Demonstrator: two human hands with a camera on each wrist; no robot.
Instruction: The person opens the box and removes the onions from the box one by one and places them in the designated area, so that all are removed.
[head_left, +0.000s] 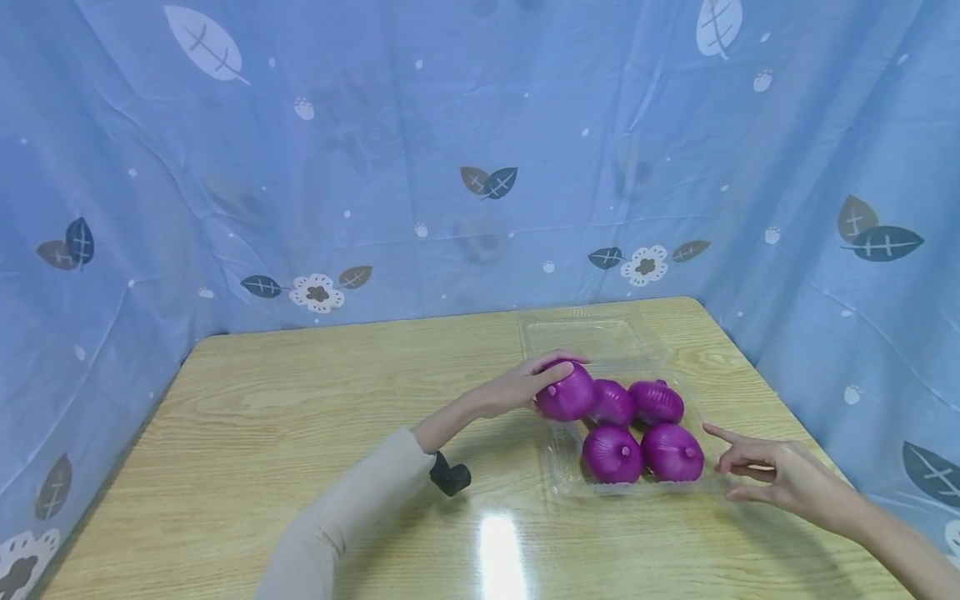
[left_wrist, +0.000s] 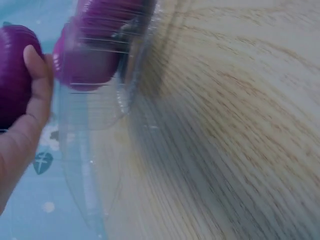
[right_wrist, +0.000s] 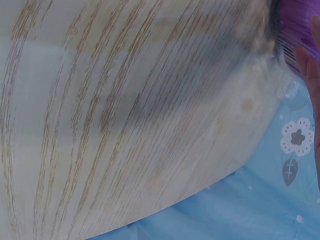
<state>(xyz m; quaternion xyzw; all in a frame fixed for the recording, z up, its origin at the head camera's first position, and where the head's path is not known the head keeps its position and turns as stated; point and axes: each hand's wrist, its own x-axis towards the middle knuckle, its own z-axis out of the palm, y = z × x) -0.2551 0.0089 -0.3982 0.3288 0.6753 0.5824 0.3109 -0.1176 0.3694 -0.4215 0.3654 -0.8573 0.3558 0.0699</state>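
Observation:
My left hand (head_left: 519, 388) grips a purple onion (head_left: 567, 395) at the left side of a clear plastic container (head_left: 558, 467). Several other purple onions lie in the container, one of them at the front right (head_left: 672, 452). In the left wrist view, the fingers of the left hand (left_wrist: 27, 120) curve round the held onion (left_wrist: 14, 75). My right hand (head_left: 787, 479) is at the container's right side, fingers parted and partly bent, holding nothing. Part of that hand (right_wrist: 312, 75) shows at the right edge of the right wrist view, beside purple onion surface (right_wrist: 295, 25).
The container's clear lid (head_left: 581, 337) lies folded back behind it on the wooden table (head_left: 300, 417). A black object (head_left: 450, 477) shows beside the left sleeve. A blue patterned curtain (head_left: 420, 125) hangs behind the table and at both sides.

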